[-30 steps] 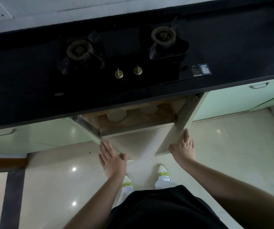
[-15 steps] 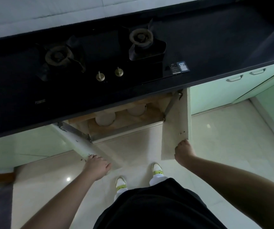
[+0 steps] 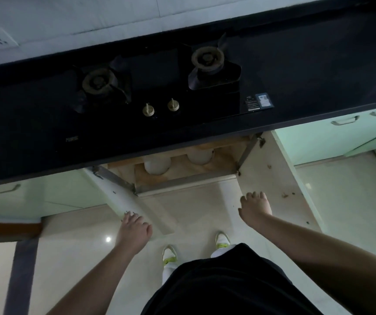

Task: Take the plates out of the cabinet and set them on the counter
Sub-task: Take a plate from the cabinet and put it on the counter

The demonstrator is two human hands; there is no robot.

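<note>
Our left hand [image 3: 134, 228] curls over the edge of the left cabinet door [image 3: 123, 201]; our right hand [image 3: 255, 206] lies spread-fingered on the right door [image 3: 271, 176]. At twelve o'clock, two pale plates [image 3: 157, 165] sit in the cabinet [image 3: 182, 173] beneath the dark bench [image 3: 318, 64].

Two round white stacks of plates sat inside the open cabinet [image 3: 182, 176], under the black tabletop [image 3: 318, 71]. The left stack of plates [image 3: 157, 167] was nearer the front. The right stack of plates [image 3: 200, 156] sat farther back. Only the front part of each showed; the tabletop edge hid the rest. Both cabinet doors were swung wide open. No plates were on the tabletop.
</note>
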